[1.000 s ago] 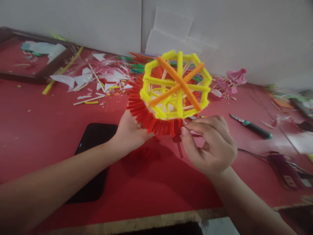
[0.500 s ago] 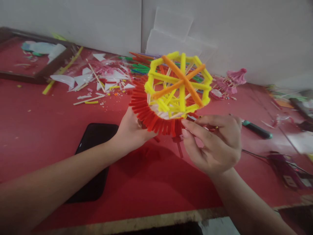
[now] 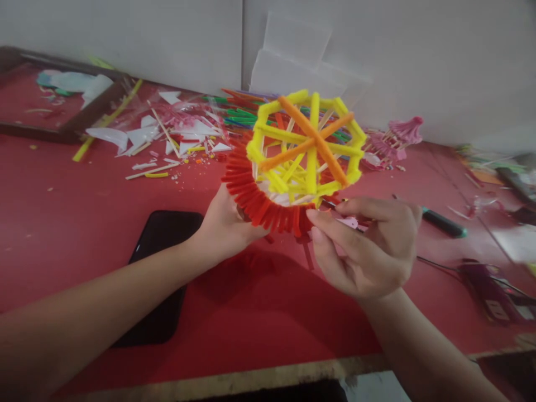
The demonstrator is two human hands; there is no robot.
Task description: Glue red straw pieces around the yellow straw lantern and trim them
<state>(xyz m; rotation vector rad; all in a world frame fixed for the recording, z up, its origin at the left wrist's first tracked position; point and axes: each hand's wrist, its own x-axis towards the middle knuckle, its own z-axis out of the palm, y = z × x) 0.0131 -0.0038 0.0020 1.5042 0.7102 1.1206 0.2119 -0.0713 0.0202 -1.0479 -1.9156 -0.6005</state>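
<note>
A craft model of pipe cleaners is held up above the red table. Its upper part is a yellow ring with yellow and orange spokes across it, carried on thin pale sticks. Around its lower part runs a fringe of short red pipe-cleaner pieces. My left hand grips the model from below at the left, most of its fingers hidden behind the fringe. My right hand is at the fringe's right front edge, thumb and forefinger pinched against the red pieces, other fingers curled.
A black phone lies under my left forearm. Scraps of paper and sticks litter the table's back left, near a dark frame. Behind the model are coloured pipe cleaners. A pink model, a cutter and a purple device are at right.
The model has tilted very slightly. My right hand has shifted a little, its knuckles slightly to the right, while its fingertips stay at the red fringe. My left hand keeps its grip.
</note>
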